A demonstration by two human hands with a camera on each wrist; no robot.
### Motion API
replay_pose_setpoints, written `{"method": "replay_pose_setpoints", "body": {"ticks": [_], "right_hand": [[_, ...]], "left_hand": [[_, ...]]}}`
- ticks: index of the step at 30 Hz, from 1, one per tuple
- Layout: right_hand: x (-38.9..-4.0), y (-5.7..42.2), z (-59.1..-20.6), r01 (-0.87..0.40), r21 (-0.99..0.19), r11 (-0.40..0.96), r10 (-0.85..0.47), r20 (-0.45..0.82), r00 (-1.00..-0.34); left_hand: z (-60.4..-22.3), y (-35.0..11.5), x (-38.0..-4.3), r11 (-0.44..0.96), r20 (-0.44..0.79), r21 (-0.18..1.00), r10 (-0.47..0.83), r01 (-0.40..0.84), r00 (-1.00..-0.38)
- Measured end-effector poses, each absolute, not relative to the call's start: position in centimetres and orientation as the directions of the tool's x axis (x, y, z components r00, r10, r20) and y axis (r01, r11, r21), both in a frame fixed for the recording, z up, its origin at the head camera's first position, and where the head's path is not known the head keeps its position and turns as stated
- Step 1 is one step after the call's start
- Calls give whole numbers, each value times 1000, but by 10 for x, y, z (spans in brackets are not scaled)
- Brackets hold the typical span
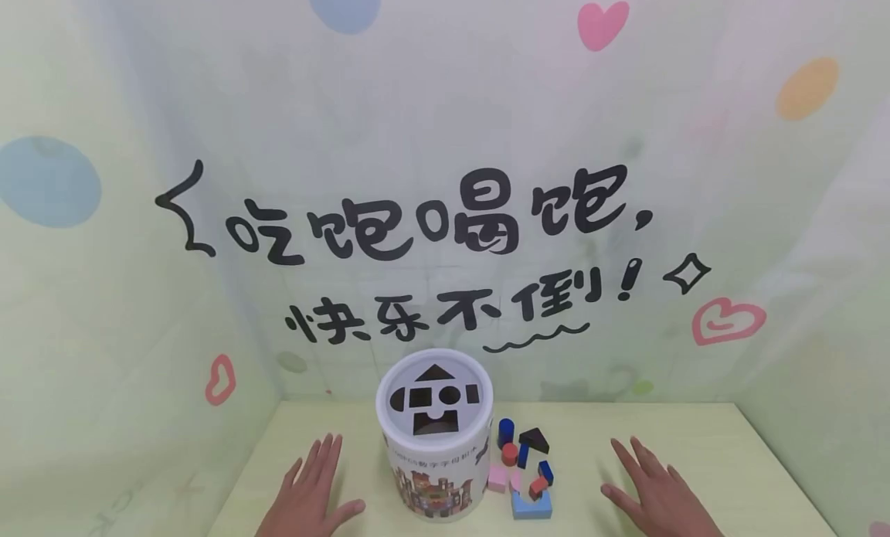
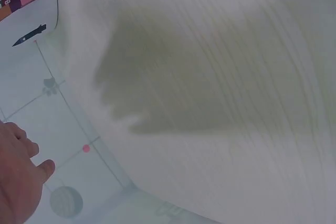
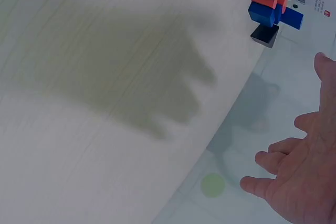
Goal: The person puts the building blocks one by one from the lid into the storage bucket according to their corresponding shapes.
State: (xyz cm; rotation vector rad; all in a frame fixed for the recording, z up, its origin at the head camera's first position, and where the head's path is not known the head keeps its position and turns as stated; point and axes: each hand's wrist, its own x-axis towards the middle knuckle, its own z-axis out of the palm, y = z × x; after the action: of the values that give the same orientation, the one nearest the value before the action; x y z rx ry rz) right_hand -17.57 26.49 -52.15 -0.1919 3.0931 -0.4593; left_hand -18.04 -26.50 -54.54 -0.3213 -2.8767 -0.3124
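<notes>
A white bucket (image 1: 445, 475) with a shape-sorter lid (image 1: 399, 425) stands on the table between the hands. Several blocks lie at its right side: a blue cylinder (image 1: 506, 432), a black triangle block (image 1: 535, 440), a red round block (image 1: 511, 453), a pink block (image 1: 497, 478) and a light blue notched block (image 1: 531, 506) among them. The left hand (image 1: 306, 491) is left of the bucket, fingers straight and spread, holding nothing. To the right of the blocks, apart from them, the right hand (image 1: 657, 491) also has its fingers extended with nothing in it.
The pale wooden table (image 1: 584, 421) ends at a printed cloth backdrop (image 1: 445, 120) with black lettering, which also rises at both sides. In the wrist views, a shadow of each hand falls on the tabletop (image 2: 173, 166).
</notes>
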Motion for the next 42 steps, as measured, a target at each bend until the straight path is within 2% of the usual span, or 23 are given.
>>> {"method": "replay_pose_setpoints", "body": {"ticks": [13, 29, 37, 42], "right_hand": [[-185, 250, -515, -113, -320, 941, -137, -53, -989], [-192, 224, -516, -81, -396, 915, -131, -101, -986], [-195, 210, -516, 11, -502, 865, -89, -174, -981], [-194, 204, -520, 47, -610, 791, -70, -167, -983]], "left_hand": [[-534, -239, -185, 887, 264, 389, 152, 249, -952], [-520, -203, -194, 678, 123, 723, 65, 134, -990], [-523, -188, -194, 584, 140, 798, 59, 147, -988], [-524, -182, -197, 494, 170, 850, 65, 180, -983]]}}
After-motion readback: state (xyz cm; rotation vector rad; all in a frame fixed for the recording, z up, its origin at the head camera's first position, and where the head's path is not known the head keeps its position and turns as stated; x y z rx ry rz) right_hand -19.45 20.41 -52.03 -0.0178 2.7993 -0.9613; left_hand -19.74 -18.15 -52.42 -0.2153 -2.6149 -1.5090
